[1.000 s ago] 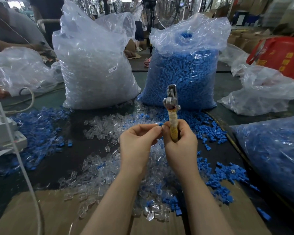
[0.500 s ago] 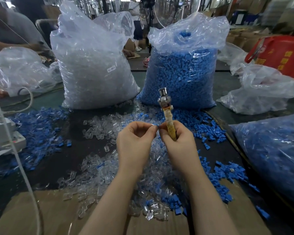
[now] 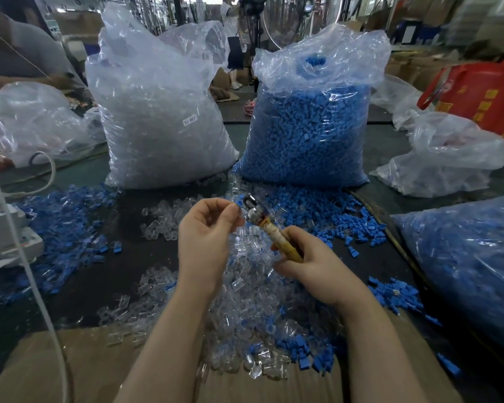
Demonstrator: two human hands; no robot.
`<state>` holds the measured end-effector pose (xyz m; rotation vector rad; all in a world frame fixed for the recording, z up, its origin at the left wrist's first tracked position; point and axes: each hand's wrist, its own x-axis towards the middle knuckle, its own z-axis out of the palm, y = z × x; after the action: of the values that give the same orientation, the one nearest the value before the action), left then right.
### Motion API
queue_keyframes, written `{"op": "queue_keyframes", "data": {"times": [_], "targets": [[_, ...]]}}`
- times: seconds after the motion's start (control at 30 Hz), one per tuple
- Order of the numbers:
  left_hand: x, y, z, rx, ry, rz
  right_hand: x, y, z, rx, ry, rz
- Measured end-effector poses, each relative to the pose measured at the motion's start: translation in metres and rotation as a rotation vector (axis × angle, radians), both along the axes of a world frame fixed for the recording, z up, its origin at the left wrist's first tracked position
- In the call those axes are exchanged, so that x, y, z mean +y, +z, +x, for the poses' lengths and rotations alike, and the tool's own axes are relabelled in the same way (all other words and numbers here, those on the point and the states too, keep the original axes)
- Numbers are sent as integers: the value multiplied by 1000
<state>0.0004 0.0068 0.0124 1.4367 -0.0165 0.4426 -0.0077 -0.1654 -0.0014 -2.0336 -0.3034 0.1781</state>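
The right grip [image 3: 312, 263] is curled round the yellowish taped handle of a small hand tool [image 3: 269, 231], which tilts up and to the left. Its metal head sits at the fingertips of the left grip [image 3: 207, 231]. That grip is curled too, and pinches a small blue cap [image 3: 239, 202] right against the head. Both are held just above a dark desk [image 3: 134, 257].

Under them lies a heap of clear plastic caps [image 3: 245, 309], with loose blue caps [image 3: 326, 216] scattered to the right and left of it. A sheet of cardboard [image 3: 70, 367] covers the near edge.

Farther back stand two full plastic sacks side by side: one of clear caps [image 3: 157, 126] with a label reading SJ-017, and one of blue caps [image 3: 306, 135]. A third bag of blue pieces [image 3: 463, 257] lies at the right. A white cable [image 3: 35, 286] crosses the left side.

Behind the desk are a standing fan [image 3: 288, 18] and a red bag [image 3: 477, 91], in what looks like a workshop.
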Motion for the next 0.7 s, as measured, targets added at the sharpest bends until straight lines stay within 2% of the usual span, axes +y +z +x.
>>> {"op": "queue_keyframes", "data": {"times": [0.7], "targets": [[13, 2, 0, -46, -102, 47, 2, -2, 0, -28, 37, -3]]}}
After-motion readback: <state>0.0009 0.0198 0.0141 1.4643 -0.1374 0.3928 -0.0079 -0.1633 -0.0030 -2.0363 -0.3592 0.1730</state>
